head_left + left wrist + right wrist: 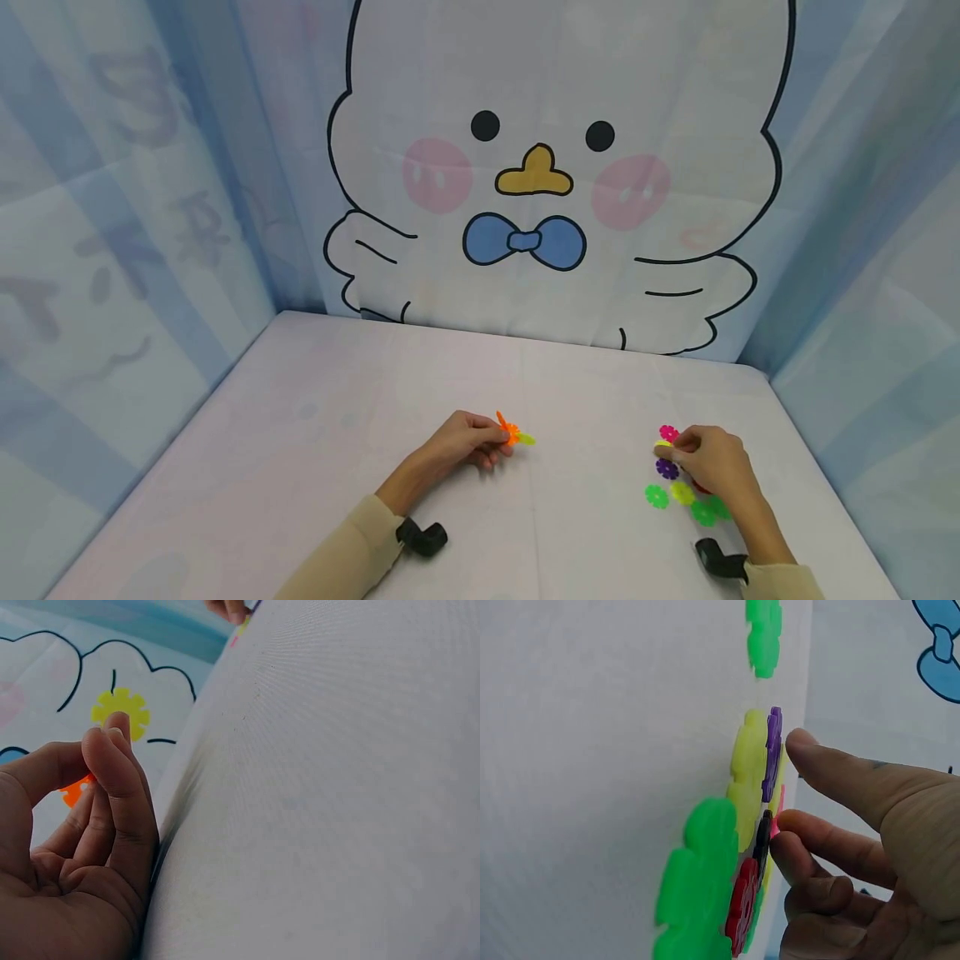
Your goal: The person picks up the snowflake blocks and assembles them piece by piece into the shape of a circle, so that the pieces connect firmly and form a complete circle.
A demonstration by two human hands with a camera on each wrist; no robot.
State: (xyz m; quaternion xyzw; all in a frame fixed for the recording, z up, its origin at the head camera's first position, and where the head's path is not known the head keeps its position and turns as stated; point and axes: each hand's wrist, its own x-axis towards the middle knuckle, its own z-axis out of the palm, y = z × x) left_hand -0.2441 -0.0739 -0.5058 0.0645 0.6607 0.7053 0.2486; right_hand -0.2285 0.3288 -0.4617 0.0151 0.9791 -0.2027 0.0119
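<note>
In the head view my left hand [467,437] pinches an orange snowflake building disc [513,433] between thumb and fingers. Joined to it is a yellow-green disc [527,439], which shows as a toothed yellow round [133,705] in the left wrist view. My right hand [716,457] reaches over a group of loose discs, thumb and forefinger apart. Beneath its fingertips lies a yellow disc [662,444], partly hidden, beside a pink disc [668,432]. Closer in are a purple disc [773,754] and a black disc [762,844]. Whether the fingertips touch any disc is unclear.
Near the right hand lie a yellow disc [682,493], several green discs [703,512] and a red disc [742,906] on the white tabletop [360,375]. A curtain with a printed cartoon figure [525,292] hangs at the back edge.
</note>
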